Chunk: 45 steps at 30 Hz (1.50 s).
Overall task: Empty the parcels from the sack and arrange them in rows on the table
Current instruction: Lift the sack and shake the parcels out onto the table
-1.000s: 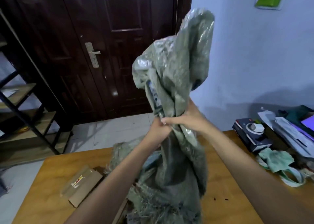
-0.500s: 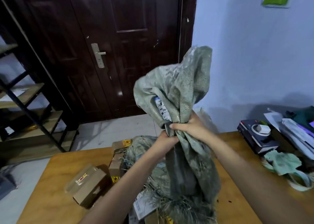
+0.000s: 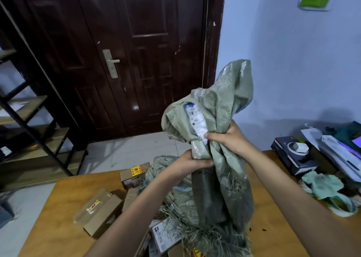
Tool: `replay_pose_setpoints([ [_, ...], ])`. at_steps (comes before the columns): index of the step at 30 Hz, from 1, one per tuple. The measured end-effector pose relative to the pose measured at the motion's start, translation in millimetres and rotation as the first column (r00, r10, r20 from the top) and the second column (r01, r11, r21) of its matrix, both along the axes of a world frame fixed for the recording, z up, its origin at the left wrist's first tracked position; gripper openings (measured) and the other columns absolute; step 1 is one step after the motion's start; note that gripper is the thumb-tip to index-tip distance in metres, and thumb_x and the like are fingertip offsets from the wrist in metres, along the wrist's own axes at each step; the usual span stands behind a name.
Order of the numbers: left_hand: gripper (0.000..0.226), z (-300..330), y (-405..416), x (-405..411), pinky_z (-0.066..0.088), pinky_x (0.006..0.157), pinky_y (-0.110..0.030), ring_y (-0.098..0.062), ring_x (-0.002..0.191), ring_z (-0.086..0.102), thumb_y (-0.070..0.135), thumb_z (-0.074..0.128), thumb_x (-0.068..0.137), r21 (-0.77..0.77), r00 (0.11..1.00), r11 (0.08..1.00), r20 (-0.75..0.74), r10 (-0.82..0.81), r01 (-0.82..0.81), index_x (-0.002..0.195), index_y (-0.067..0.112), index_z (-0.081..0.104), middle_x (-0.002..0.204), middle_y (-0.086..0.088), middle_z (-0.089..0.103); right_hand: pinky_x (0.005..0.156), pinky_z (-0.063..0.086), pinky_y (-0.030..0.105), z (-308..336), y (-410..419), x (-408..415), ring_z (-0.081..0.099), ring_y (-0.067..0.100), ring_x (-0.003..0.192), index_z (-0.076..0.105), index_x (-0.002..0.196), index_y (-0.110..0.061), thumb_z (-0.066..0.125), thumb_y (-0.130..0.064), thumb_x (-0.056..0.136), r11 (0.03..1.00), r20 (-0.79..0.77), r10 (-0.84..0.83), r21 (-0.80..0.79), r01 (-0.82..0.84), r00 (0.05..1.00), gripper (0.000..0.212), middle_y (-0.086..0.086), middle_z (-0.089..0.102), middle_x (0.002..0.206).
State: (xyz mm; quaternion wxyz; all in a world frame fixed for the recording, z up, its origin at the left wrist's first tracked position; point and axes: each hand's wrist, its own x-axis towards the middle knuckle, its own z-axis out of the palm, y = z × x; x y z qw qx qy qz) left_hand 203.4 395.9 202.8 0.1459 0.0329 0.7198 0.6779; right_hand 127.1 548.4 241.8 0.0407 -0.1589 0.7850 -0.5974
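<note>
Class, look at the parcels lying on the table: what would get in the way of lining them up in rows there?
The sack, gripped by the left hand and right hand, hangs with its frayed mouth draped over the parcels at the near edge. Clutter fills the table's right end.

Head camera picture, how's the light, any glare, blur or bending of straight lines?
Head view: dim, bluish indoor light; glare spots on the glossy door; the shelf rails and door frame bow from the wide-angle lens; the sack and both hands are fairly sharp; a soft shadow on the wall behind the clutter.
</note>
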Motion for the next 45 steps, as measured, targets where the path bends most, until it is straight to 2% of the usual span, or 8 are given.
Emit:
replay_pose_setpoints([
  [7, 0.094, -18, -52, -1, 0.042, 0.108, -0.040, -0.012, 0.121, 0.052, 0.056, 0.085, 0.053, -0.318, 0.991, 0.948, -0.114, -0.070, 0.031, 0.131, 0.029, 0.040, 0.130, 0.006, 0.052, 0.063, 0.053, 0.014, 66, 25, -1, 0.065, -0.006, 0.067, 0.062, 0.083, -0.025, 0.073, -0.007, 0.063, 0.966, -0.106, -0.124, -0.239, 0.095, 0.987, 0.030, -0.012, 0.068, 0.080],
  [12, 0.138, -72, -73, -7, 0.019, 0.118, -0.051, -0.022, 0.144, 0.013, 0.068, 0.080, 0.040, -0.710, 0.992, 0.698, -0.128, -0.003, -0.090, 0.148, 0.036, 0.001, 0.157, 0.006, 0.009, 0.062, 0.051, 0.019, 108, 32, 10, 0.065, 0.003, 0.069, 0.061, 0.086, -0.020, 0.069, -0.006, 0.063, 0.933, -0.156, -0.154, -0.347, 0.092, 0.976, 0.028, -0.015, 0.069, 0.071],
  [16, 0.068, -101, -67, -6, 0.051, 0.095, -0.031, -0.016, 0.117, 0.053, 0.027, 0.075, 0.078, -0.594, 0.992, 0.795, -0.098, 0.083, -0.125, 0.136, 0.027, 0.038, 0.138, 0.000, 0.048, 0.067, 0.052, 0.024, 122, 33, 17, 0.063, 0.015, 0.075, 0.062, 0.086, -0.020, 0.065, -0.008, 0.063, 0.932, -0.193, -0.085, -0.363, 0.009, 0.978, 0.026, -0.001, 0.065, 0.082],
  [20, 0.010, -114, -43, 0, 0.053, 0.067, -0.032, -0.011, 0.072, 0.060, 0.021, 0.057, 0.094, -0.627, 0.999, 0.779, -0.044, -0.019, -0.013, 0.095, 0.014, 0.063, 0.083, 0.001, 0.065, 0.069, 0.053, 0.024, 107, 31, 17, 0.066, 0.009, 0.077, 0.063, 0.089, -0.021, 0.069, -0.003, 0.070, 0.956, -0.194, -0.072, -0.293, 0.012, 0.978, 0.027, -0.009, 0.069, 0.080],
  [23, 0.020, -118, -22, 9, 0.039, 0.055, -0.028, -0.010, 0.057, 0.051, 0.021, 0.052, 0.097, -0.604, 0.997, 0.795, -0.021, -0.080, 0.051, 0.081, 0.014, 0.062, 0.067, 0.002, 0.057, 0.067, 0.053, 0.018, 91, 29, 14, 0.066, 0.002, 0.073, 0.063, 0.086, -0.021, 0.071, -0.001, 0.068, 0.964, -0.176, -0.076, -0.265, 0.027, 0.982, 0.028, -0.015, 0.071, 0.073],
  [29, 0.025, -122, -11, 9, 0.055, 0.078, -0.035, -0.020, 0.093, 0.067, 0.024, 0.049, 0.095, -0.571, 0.992, 0.813, 0.026, -0.121, 0.114, 0.107, 0.012, 0.067, 0.106, -0.003, 0.071, 0.067, 0.053, 0.018, 75, 28, 12, 0.067, 0.002, 0.074, 0.065, 0.086, -0.021, 0.068, -0.009, 0.061, 0.968, -0.118, -0.074, -0.248, 0.043, 0.990, 0.028, -0.014, 0.071, 0.075],
  [36, 0.024, -120, -9, 11, 0.041, 0.060, -0.015, -0.011, 0.076, 0.061, 0.019, 0.047, 0.099, -0.579, 0.991, 0.808, 0.000, -0.134, 0.109, 0.106, 0.006, 0.066, 0.095, -0.001, 0.067, 0.066, 0.053, 0.016, 73, 36, 12, 0.068, 0.001, 0.073, 0.064, 0.087, -0.022, 0.069, -0.010, 0.061, 0.971, -0.114, -0.075, -0.235, 0.047, 0.991, 0.029, -0.014, 0.071, 0.076],
  [45, 0.027, -116, -5, 7, 0.050, 0.078, -0.030, -0.018, 0.095, 0.062, 0.021, 0.045, 0.098, -0.608, 0.989, 0.783, 0.025, -0.146, 0.132, 0.114, 0.012, 0.065, 0.111, -0.006, 0.069, 0.062, 0.050, 0.012, 72, 39, 13, 0.067, -0.003, 0.072, 0.062, 0.092, -0.022, 0.075, 0.001, 0.070, 0.980, -0.104, -0.038, -0.196, 0.017, 0.994, 0.034, -0.017, 0.072, 0.074],
])
